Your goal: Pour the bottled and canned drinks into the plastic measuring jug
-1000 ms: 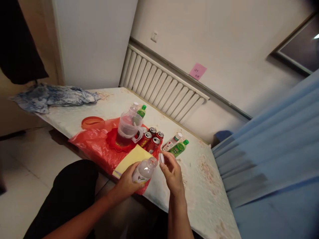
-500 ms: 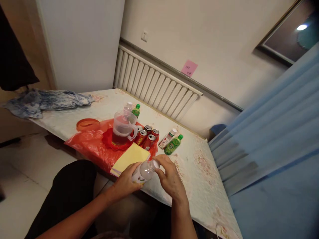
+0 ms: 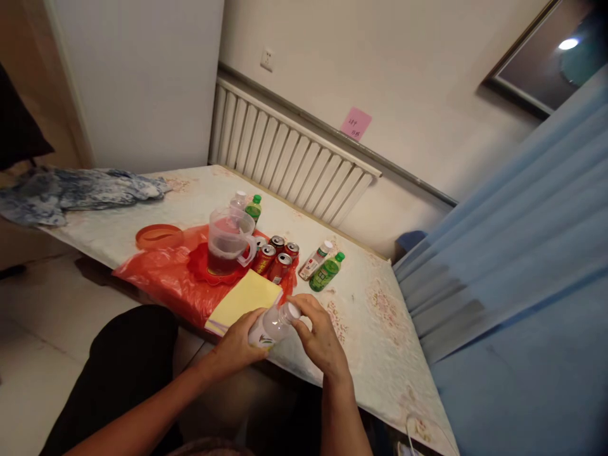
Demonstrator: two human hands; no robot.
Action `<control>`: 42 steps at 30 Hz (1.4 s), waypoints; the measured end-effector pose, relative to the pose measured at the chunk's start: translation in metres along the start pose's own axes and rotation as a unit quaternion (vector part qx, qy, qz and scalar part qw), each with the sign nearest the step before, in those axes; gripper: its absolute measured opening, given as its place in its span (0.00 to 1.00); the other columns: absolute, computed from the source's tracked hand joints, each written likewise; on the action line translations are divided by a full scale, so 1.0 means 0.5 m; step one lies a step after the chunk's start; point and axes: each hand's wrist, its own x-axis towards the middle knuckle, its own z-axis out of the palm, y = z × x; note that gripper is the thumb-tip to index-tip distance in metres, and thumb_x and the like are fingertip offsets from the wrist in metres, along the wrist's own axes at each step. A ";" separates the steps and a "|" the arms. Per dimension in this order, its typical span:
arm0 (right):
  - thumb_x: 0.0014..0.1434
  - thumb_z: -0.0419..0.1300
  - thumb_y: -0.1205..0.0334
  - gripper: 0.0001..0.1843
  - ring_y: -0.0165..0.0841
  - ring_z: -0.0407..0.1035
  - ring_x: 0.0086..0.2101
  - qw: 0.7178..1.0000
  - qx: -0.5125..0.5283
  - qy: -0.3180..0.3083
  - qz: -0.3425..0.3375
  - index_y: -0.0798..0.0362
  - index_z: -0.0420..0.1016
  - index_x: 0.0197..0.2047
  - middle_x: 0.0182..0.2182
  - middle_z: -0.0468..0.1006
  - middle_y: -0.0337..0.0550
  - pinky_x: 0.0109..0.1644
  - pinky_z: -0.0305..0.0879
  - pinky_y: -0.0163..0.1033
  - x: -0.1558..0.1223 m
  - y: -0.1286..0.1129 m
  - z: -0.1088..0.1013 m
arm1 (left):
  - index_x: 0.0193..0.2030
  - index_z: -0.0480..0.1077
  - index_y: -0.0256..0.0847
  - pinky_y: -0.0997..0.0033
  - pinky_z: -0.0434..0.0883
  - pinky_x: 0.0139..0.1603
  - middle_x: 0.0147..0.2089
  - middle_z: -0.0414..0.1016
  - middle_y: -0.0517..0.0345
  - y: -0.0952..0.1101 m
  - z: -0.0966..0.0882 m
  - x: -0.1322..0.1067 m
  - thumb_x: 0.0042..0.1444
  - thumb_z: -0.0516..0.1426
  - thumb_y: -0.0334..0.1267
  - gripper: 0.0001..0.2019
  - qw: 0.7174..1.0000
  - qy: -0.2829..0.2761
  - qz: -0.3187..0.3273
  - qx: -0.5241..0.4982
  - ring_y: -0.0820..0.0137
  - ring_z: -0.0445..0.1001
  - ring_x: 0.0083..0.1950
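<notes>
While our left hand wraps around a clear bottle in the lower middle of the frame, our right hand pinches the white cap at its mouth between thumb and fingers. We see the bottle tilted, its neck toward the right, and cannot tell whether it holds any liquid. Above it, left of centre, we have a translucent pitcher, handle to the right, partly filled with dark reddish liquid. It stands in a red dish with a wavy rim, over a red plastic bag; a round red lid lies near the bag's upper edge. Just right of the pitcher we count five cans, tops upward, their contents hidden from us. Behind the pitcher stand a white-capped bottle and a green-capped bottle. Right of the cans, we find a labelled bottle beside a green bottle, both capped. Yellow paper lies on the counter, near our left hand
</notes>
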 end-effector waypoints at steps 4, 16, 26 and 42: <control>0.59 0.62 0.65 0.29 0.39 0.68 0.55 0.994 0.093 0.046 0.042 0.46 0.70 0.64 0.58 0.73 0.46 0.57 0.68 0.45 -0.007 0.030 0.011 | 0.60 0.66 0.41 0.58 0.70 0.60 0.58 0.76 0.49 0.018 -0.002 0.011 0.39 0.66 0.36 0.36 0.999 -0.026 -0.026 -0.039 0.55 0.74 0.57; 0.45 0.68 0.68 0.34 0.41 0.77 0.48 0.942 0.270 0.079 0.183 0.51 0.71 0.58 0.51 0.80 0.44 0.54 0.74 0.46 -0.045 0.108 0.086 | 0.62 0.64 0.39 0.59 0.68 0.61 0.59 0.74 0.49 0.038 0.031 0.049 0.40 0.63 0.33 0.37 0.997 -0.045 -0.029 -0.047 0.57 0.72 0.58; 0.44 0.68 0.63 0.27 0.41 0.78 0.44 0.932 0.215 0.207 0.204 0.54 0.76 0.50 0.44 0.83 0.46 0.47 0.76 0.43 -0.057 0.184 0.020 | 0.60 0.66 0.38 0.52 0.67 0.64 0.61 0.72 0.43 -0.052 0.053 0.103 0.49 0.61 0.44 0.30 0.996 -0.037 0.006 0.086 0.54 0.71 0.61; 0.43 0.69 0.54 0.29 0.41 0.76 0.38 0.888 0.010 0.376 0.263 0.57 0.77 0.48 0.41 0.83 0.48 0.43 0.71 0.41 -0.046 0.411 -0.162 | 0.39 0.71 0.40 0.58 0.68 0.52 0.42 0.74 0.47 -0.218 -0.017 0.157 0.66 0.46 0.36 0.13 0.890 -0.014 0.090 0.447 0.59 0.72 0.46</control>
